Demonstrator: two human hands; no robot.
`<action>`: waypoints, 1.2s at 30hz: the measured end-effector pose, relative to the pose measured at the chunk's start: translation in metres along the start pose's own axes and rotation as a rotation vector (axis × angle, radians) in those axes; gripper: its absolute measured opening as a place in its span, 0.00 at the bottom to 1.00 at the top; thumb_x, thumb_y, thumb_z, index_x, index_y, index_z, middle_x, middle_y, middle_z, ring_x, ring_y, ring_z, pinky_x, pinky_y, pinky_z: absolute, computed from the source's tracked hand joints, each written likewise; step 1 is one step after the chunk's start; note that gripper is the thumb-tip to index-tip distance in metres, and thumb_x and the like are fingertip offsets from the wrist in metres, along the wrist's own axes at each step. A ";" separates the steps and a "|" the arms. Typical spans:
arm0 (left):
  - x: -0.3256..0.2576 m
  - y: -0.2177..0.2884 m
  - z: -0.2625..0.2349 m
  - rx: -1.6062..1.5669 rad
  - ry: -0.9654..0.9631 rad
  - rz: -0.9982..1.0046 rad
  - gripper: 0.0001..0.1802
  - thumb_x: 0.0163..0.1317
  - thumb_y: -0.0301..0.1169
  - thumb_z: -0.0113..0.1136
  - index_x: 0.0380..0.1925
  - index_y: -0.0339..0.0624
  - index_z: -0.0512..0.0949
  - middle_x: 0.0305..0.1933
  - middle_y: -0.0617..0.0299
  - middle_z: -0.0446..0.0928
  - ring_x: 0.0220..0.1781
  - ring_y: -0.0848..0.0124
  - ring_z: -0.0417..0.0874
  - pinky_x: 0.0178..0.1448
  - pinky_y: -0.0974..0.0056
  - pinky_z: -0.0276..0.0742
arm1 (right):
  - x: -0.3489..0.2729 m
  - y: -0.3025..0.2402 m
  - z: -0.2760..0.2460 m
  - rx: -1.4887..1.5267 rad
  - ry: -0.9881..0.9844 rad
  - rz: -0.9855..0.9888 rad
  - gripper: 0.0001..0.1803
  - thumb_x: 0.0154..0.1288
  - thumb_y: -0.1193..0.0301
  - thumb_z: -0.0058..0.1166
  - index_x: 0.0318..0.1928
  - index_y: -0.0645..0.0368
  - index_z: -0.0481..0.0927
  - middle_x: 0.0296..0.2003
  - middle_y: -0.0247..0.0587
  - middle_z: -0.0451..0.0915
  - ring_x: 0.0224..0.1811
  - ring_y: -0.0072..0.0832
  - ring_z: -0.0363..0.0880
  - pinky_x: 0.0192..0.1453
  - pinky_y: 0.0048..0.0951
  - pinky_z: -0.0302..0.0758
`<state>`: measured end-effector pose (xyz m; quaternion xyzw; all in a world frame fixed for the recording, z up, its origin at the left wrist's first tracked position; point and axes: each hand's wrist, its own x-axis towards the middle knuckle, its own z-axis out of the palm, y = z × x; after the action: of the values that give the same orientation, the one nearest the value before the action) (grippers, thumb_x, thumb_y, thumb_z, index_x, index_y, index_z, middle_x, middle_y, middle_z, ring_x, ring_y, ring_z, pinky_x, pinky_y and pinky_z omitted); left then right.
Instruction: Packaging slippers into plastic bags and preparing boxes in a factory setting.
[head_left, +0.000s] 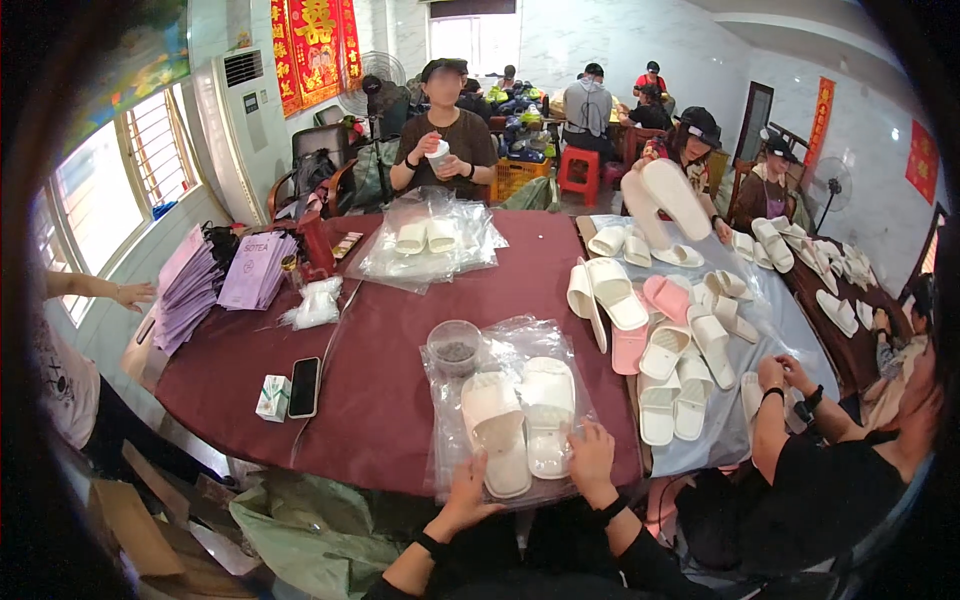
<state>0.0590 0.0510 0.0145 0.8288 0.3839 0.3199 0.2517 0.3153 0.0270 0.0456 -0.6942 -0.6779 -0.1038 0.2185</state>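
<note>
A pair of white slide slippers (pixel 548 415) lies side by side on a stack of clear plastic bags (pixel 445 420) at the table's near edge. Whether the pair is inside the top bag I cannot tell. My left hand (pixel 468 497) rests by the heel of the left slipper, thumb and fingers apart. Beside the right slipper, my right hand (pixel 592 460) lies on the plastic with its fingers spread. Just beyond the left slipper stands a clear round tub (pixel 455 348) with small dark contents.
Loose white and pink slippers (pixel 665 345) heap at the right, where a co-worker's hands (pixel 780 372) work. Across the dark red table (pixel 380 380), another pair sits on plastic bags (pixel 430 265). At left are a phone (pixel 304 388), a small box (pixel 273 398) and lilac bags (pixel 250 272).
</note>
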 end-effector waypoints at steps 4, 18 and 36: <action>-0.001 0.002 0.011 0.103 -0.073 -0.049 0.54 0.43 0.35 0.73 0.67 0.41 0.50 0.61 0.36 0.58 0.59 0.41 0.64 0.63 0.50 0.62 | 0.010 -0.006 -0.019 0.182 0.066 0.103 0.16 0.48 0.76 0.51 0.41 0.61 0.76 0.50 0.48 0.75 0.50 0.45 0.72 0.50 0.44 0.67; 0.023 0.029 -0.010 -0.215 0.173 -0.110 0.13 0.53 0.19 0.60 0.40 0.35 0.75 0.50 0.45 0.69 0.48 0.53 0.76 0.48 0.59 0.77 | 0.033 -0.023 -0.066 0.515 0.255 0.174 0.22 0.51 0.83 0.43 0.50 0.61 0.72 0.44 0.52 0.77 0.46 0.48 0.76 0.50 0.40 0.73; 0.055 0.109 -0.162 -0.240 0.520 0.071 0.06 0.57 0.24 0.61 0.31 0.37 0.73 0.27 0.60 0.71 0.29 0.71 0.77 0.29 0.68 0.69 | 0.117 -0.038 -0.126 1.227 0.005 -0.007 0.19 0.68 0.75 0.36 0.58 0.63 0.63 0.57 0.45 0.70 0.51 0.30 0.74 0.48 0.25 0.76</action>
<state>0.0211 0.0590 0.2138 0.6960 0.3659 0.5735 0.2296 0.3035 0.0751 0.2144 -0.4393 -0.6160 0.3031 0.5794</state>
